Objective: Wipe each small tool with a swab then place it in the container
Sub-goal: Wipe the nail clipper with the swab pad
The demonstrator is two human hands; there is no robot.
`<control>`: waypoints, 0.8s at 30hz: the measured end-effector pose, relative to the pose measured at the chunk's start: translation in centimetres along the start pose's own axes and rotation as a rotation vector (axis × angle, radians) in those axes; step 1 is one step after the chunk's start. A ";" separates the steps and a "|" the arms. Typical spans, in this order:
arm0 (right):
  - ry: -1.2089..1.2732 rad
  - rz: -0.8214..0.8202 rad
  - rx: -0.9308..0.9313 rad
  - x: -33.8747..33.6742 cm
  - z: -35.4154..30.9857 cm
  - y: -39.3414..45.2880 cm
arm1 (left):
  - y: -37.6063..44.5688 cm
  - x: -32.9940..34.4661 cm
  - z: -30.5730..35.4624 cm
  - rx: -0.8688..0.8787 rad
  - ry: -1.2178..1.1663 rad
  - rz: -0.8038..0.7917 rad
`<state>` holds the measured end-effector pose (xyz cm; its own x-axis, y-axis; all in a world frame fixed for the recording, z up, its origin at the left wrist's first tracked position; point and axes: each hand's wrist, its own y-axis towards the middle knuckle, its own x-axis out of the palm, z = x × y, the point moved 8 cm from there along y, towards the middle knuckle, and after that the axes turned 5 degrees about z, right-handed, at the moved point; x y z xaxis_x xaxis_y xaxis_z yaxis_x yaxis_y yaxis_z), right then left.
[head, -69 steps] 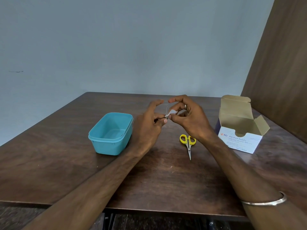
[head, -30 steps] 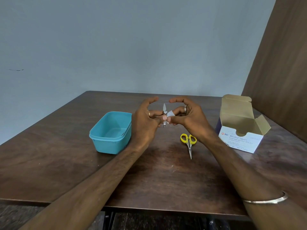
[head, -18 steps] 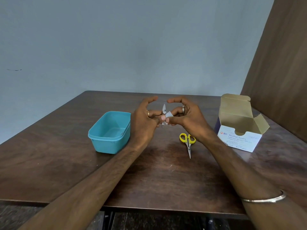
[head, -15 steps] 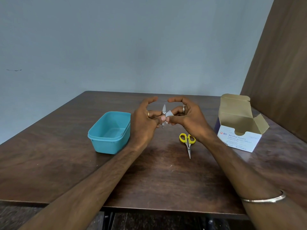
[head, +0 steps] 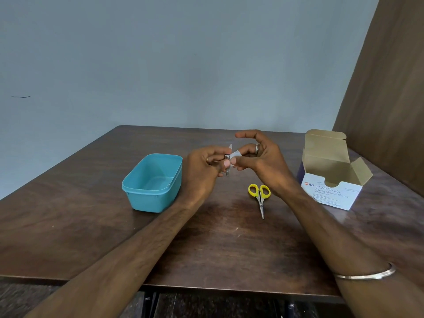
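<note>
Fingers (head: 226, 160) of left hand (head: 202, 171) pinch nail clipper (head: 227, 165), long axis upright; right hand (head: 259, 159) presses swab (head: 235, 154) against it. Container (head: 152, 183) lies left, nearer left hand. Scissors (head: 260, 196) on surface (head: 229, 244).

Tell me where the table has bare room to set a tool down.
Bare: left of the tub, and the near strip below the scissors. Crowded: between tub and swab box, where both hands work.
</note>
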<state>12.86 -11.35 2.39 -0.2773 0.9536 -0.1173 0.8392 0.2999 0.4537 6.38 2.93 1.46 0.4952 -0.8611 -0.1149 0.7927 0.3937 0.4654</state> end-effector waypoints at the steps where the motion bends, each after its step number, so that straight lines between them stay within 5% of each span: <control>1: 0.005 -0.003 0.000 0.0 0.0 0.0 | 0.0 0.0 -0.1 -0.003 0.008 0.000; 11: 0.042 0.010 0.001 0.2 0.2 0.0 | -0.5 0.8 -0.2 -0.012 0.090 -0.074; 24: 0.031 0.067 0.028 -0.6 0.6 0.3 | 0.1 0.7 -1.4 -0.143 -0.083 -0.048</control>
<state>13.57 -11.79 2.04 -0.2347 0.9702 -0.0598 0.8689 0.2369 0.4346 7.25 2.84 0.20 0.4288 -0.9015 -0.0582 0.8603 0.3879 0.3308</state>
